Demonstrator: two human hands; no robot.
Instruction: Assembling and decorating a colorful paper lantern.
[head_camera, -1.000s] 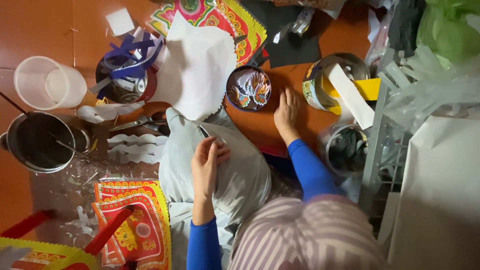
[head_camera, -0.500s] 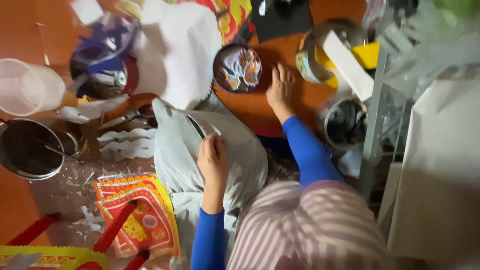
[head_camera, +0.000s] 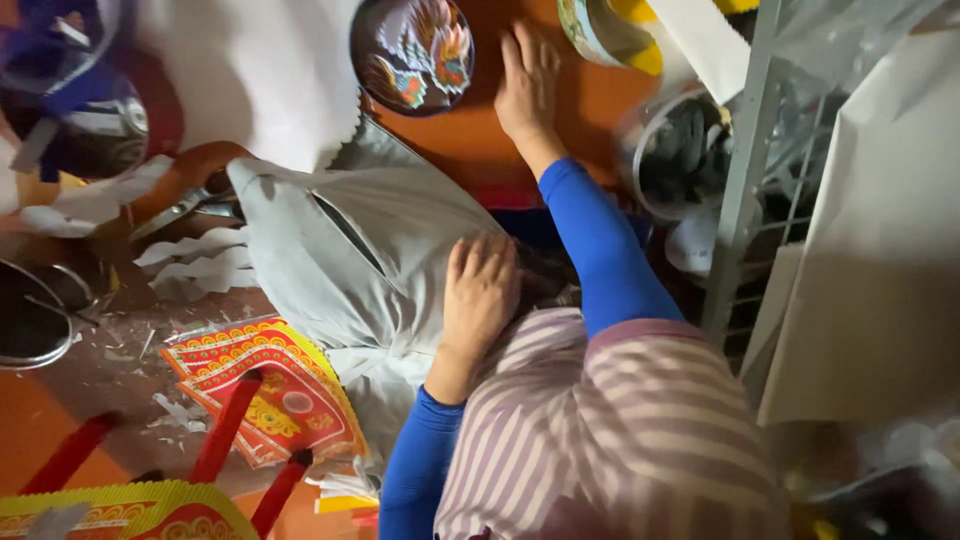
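My left hand (head_camera: 482, 290) is lying flat, fingers together, on the grey cloth (head_camera: 340, 250) that is spreading across my lap toward ten o'clock. My right hand (head_camera: 528, 85) is reaching out to twelve o'clock, palm down with fingers spread on the orange floor (head_camera: 470, 140), just beside a round dark plate (head_camera: 412, 52) painted with a bright bird. A large white sheet (head_camera: 250, 80) is lying at eleven o'clock, overlapping the cloth's upper edge. Wavy white paper strips (head_camera: 190, 260) and scissors (head_camera: 185, 208) are lying at nine o'clock. A red and yellow patterned paper (head_camera: 270, 385) is sitting at seven o'clock. A metal wire rack (head_camera: 745, 180) is standing at two o'clock.
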